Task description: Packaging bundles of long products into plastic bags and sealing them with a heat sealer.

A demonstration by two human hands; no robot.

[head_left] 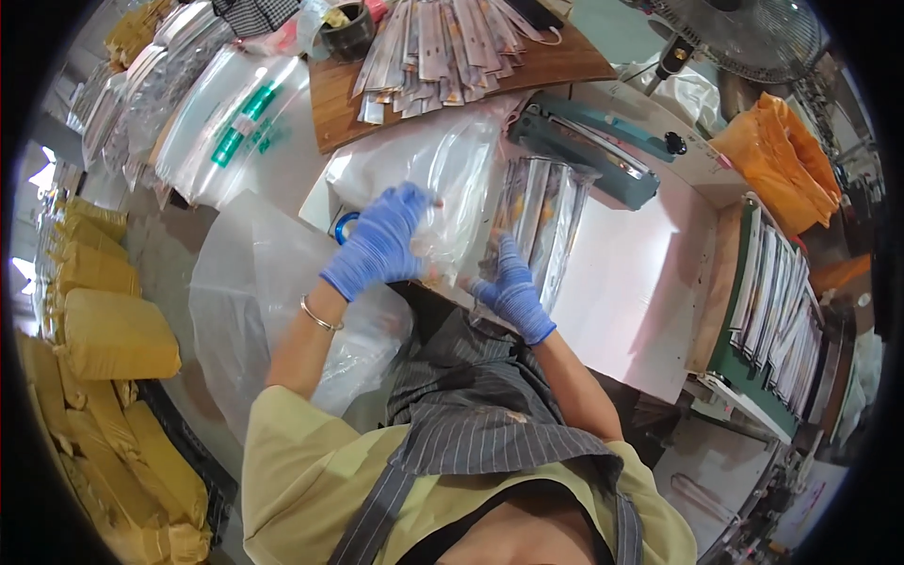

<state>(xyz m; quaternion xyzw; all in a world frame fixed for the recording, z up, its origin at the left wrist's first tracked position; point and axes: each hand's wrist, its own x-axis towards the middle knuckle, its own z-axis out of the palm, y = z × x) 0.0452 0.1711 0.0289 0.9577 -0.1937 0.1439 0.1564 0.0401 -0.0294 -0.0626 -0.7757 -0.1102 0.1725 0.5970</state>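
My left hand, in a blue knitted glove with bare fingertips, lies over a stack of clear plastic bags, its fingers apart. My right hand, gloved the same way, rests by the near left end of a clear bag filled with long narrow printed packets. Its thumb and index finger are stretched apart along the bag's edge, and its other fingers are partly hidden. A large grey-green stapler lies just beyond the filled bag. The blue-rimmed roll sits left of my left hand.
Many loose narrow packets fan out on a brown board at the back. More packets stand in a green rack on the right. An orange sack and a fan stand back right. Yellow wrapped parcels pile up on the left.
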